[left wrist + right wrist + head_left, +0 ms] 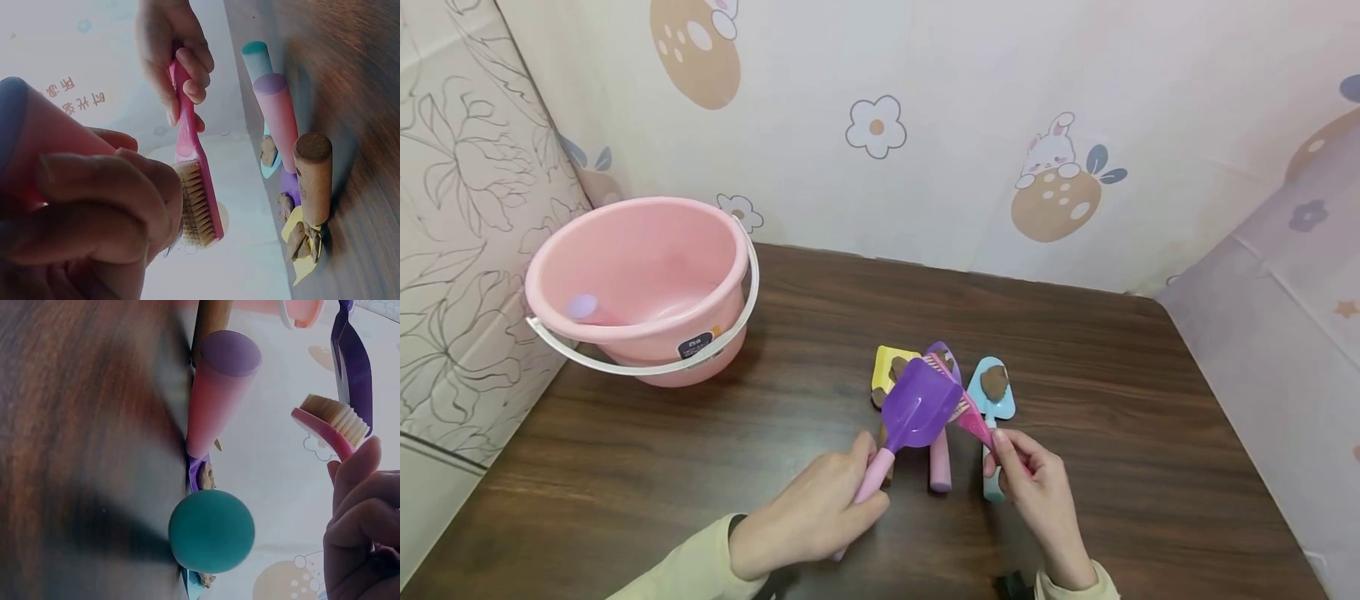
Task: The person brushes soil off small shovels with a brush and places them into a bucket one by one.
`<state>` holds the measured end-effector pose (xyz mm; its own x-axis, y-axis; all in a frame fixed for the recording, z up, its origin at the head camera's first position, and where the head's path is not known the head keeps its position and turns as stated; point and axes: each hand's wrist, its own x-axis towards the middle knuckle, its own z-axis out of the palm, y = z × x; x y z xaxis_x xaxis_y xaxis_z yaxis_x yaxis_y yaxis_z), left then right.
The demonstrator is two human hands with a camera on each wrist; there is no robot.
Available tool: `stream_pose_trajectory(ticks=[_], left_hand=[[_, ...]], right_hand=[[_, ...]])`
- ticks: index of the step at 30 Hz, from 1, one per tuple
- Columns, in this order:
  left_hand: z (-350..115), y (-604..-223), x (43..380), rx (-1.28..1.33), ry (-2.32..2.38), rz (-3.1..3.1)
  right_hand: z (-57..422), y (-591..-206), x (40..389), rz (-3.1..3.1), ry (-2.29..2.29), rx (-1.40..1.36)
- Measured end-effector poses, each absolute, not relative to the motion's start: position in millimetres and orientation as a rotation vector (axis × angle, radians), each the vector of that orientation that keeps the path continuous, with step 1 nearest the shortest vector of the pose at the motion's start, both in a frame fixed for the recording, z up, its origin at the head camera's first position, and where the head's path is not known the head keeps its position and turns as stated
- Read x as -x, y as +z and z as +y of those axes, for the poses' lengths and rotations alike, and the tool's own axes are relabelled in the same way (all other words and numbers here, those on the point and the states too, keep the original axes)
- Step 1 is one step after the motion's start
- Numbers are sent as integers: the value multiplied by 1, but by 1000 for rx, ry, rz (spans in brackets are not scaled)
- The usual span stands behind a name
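My left hand (812,508) grips the pink handle of a toy shovel with a purple scoop (917,404), raised over the table. A pink brush (973,421) with pale bristles is held by its handle in my right hand (1041,487). In the head view, the brush head lies partly behind the scoop; the right wrist view shows bristles (337,415) close to the scoop's face, contact unclear. Below lie three more toy shovels: a yellow one (884,360) with a wooden handle, a purple one with a pink handle (940,467), and a light blue one (1006,407). Brown lumps (994,383) sit on their scoops.
A pink bucket (730,292) with a white handle stands at the back left, a small lilac object (582,307) inside. Patterned cloth (940,208) hangs behind the dark wooden table (1112,358) and along both sides.
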<state>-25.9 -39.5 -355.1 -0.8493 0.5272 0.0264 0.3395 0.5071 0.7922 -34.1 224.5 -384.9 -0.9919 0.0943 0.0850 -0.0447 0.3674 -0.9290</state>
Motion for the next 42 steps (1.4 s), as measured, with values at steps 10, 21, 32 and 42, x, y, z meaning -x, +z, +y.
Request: stream_pose_trajectory(ticks=[10, 21, 32, 42], left_hand=[[-39, -353, 29, -698, 1313, 2531], [-38, -351, 30, -667, 1317, 2526], [-39, -351, 30, -710, 1317, 2535], [-41, -351, 26, -740, 1257, 2493]], right_hand=[[220, -391, 36, -2521, 1732, 35], [212, -394, 31, -2627, 1673, -342], [210, -392, 31, -2581, 1699, -438], [222, -384, 38, -2367, 1836, -12]])
